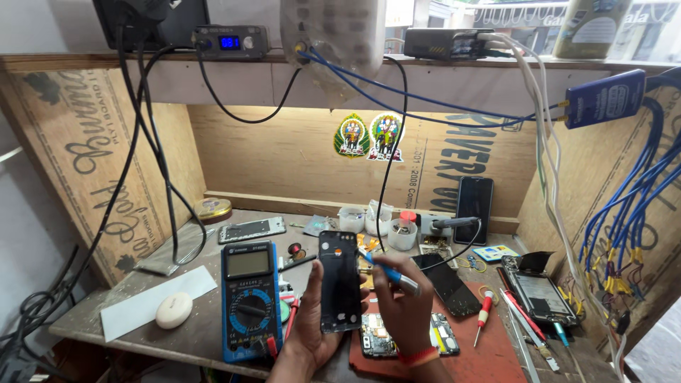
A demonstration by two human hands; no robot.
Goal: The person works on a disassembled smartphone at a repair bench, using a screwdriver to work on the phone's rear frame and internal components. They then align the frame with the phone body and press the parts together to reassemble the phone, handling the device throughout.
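Phone back panel (339, 282), black, upright above counter (128, 312), gripped along its edge by my left hand (310, 326). My right hand (403, 305) pinches blue-handled screwdriver (392, 275), tip at panel's right edge. Open phone body (379, 339) lies below on red mat (489, 354); blue multimeter (248, 298) just left. Risk, as I judge: driver tip slipping off edge, scratching panel; loose grip dropping panel onto exposed board.

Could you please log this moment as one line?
left hand: holds phone back panel upright | right hand: holds blue screwdriver | multimeter beside
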